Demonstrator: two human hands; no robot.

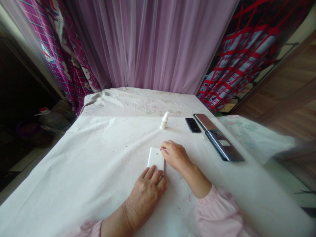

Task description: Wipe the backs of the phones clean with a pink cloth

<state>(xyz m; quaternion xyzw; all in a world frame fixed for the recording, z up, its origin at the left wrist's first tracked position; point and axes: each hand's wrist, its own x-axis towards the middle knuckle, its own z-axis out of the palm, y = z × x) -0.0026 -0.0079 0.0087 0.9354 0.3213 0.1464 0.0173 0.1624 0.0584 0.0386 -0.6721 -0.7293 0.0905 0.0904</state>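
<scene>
A white phone (156, 158) lies back side up on the cloth, with a small dark mark near its upper end. My left hand (149, 186) rests over its lower part, fingers stretched out flat and pressing on it; that end is hidden. At the phone's upper right corner, my right hand (175, 154) is closed in a pinch on a thin pinkish-white stick (163, 149) that looks like a cotton swab. The stick's tip is at the phone's edge; I cannot tell if it touches. Beyond the phone stands a small white bottle (164, 120) with a nozzle top.
To the right lie a small black phone (193, 125), a brownish phone (204, 122) and a dark glossy phone (223, 144) with a label. A small white piece (202, 137) is beside them. Wrinkled white cloth (98, 164) covers the table; a purple curtain (153, 46) hangs behind.
</scene>
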